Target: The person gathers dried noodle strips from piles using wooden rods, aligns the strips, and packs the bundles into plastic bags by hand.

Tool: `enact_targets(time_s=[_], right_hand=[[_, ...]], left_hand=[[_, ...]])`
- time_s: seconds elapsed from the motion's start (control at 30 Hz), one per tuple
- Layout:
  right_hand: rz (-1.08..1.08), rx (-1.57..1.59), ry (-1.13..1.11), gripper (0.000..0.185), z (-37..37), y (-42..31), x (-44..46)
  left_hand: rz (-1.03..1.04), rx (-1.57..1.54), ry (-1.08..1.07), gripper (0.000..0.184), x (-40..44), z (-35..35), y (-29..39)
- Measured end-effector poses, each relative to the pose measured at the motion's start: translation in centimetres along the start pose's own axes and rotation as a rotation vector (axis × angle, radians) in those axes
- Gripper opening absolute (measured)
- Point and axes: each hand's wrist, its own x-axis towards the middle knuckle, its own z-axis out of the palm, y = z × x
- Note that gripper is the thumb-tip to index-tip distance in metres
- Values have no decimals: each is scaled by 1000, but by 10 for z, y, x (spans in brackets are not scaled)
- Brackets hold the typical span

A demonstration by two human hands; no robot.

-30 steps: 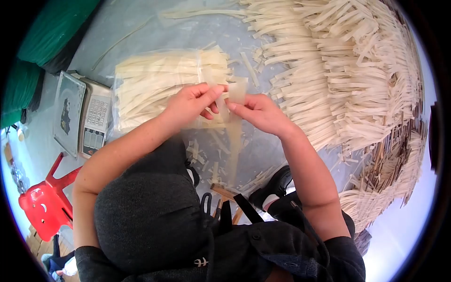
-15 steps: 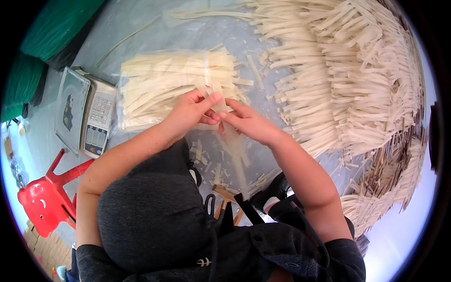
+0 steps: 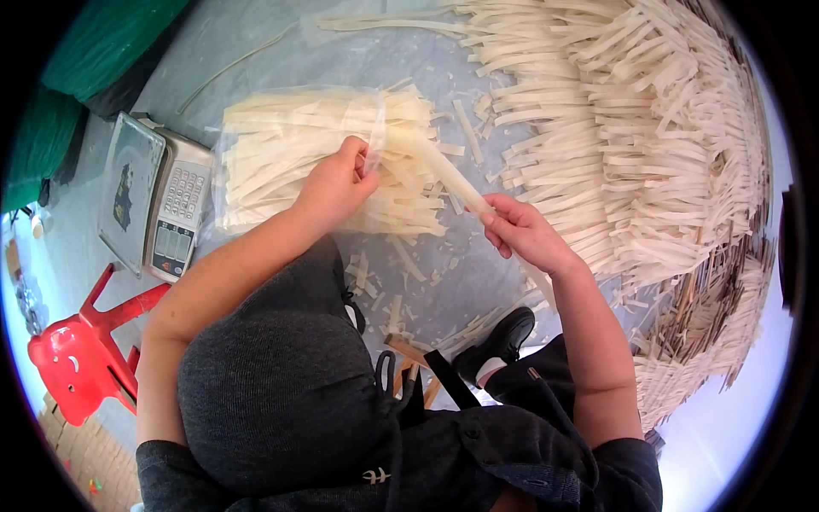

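A clear plastic bag [image 3: 294, 111] lies on the grey floor, filled with pale, flat dried strips [image 3: 281, 162] whose ends stick out on the right. At its open edge my left hand [image 3: 337, 188] is closed, pinching the film. My right hand [image 3: 525, 229], to the right of the bag, grips one long pale strip [image 3: 454, 177] between thumb and fingers. The strip slants down from the bag's mouth through my right hand, and its lower end shows past the wrist. What exactly the strips are made of, I cannot tell.
A big heap of the same strips [image 3: 648, 145] covers the right side. A digital scale [image 3: 181, 192] stands left of the bag, near a red plastic stool [image 3: 77, 358]. Small scraps lie around my feet. Green sacks [image 3: 102, 51] sit at the upper left.
My hands were together on the strip in front of the bag. They have parted: the right moved right with the strip, whose upper end now reaches the bag's mouth; the left moved to the bag's edge.
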Motion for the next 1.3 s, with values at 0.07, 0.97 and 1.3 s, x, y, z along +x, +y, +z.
enact_targets(time_s=[0.07,0.97,1.3], right_hand=[[8,-22,-43,26,-1,-5,1],[-397,-1101,104,29,74,-93,89],[-225,82,830,55,29,30,70]], left_hand=[[-113,-352,-47,26,-2,-1,-5],[73,-317,45,17,-20,-29,17],[-105,45,751,39,10,-141,-180]])
